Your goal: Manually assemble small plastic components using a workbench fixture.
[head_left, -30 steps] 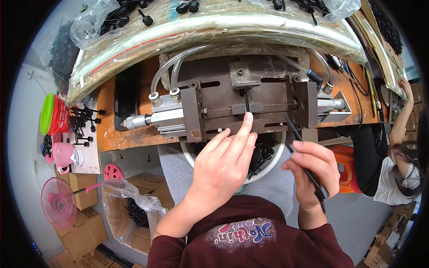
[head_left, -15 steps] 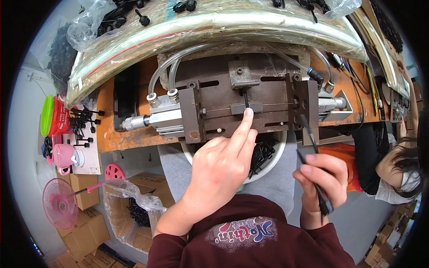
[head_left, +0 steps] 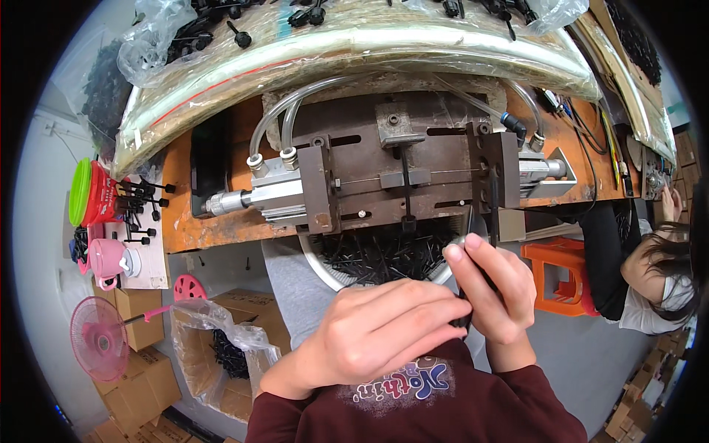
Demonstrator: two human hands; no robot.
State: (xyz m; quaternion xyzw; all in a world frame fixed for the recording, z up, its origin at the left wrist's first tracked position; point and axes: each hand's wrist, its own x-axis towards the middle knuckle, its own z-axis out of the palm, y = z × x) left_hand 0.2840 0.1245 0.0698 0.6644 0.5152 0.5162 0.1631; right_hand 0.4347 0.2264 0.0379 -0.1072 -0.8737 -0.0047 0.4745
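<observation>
At the far left I note loose parts [head_left: 136, 198] on a board off the table's [head_left: 177, 215] left end. A cylinder [head_left: 279, 193] flanks the jig [head_left: 454, 153], probably to press inward. The tub [head_left: 317, 266] sits under the table's front edge, presumably so that parts are within reach. My left hand [head_left: 391, 325] is palm down, fingers together and bent rightward, tips meeting my right hand; whether they pinch anything I cannot tell. The rod [head_left: 407, 193] lies across the jig's middle, its head out over the front edge, apparently seated for alignment. My right hand [head_left: 495, 295] is raised, wrist bent, fingers curled around black pieces [head_left: 478, 224] pointing towards the jig's front right corner; I judge they are held there to keep them handy. An orange stool [head_left: 548, 284] stands beyond, right of my hands.
</observation>
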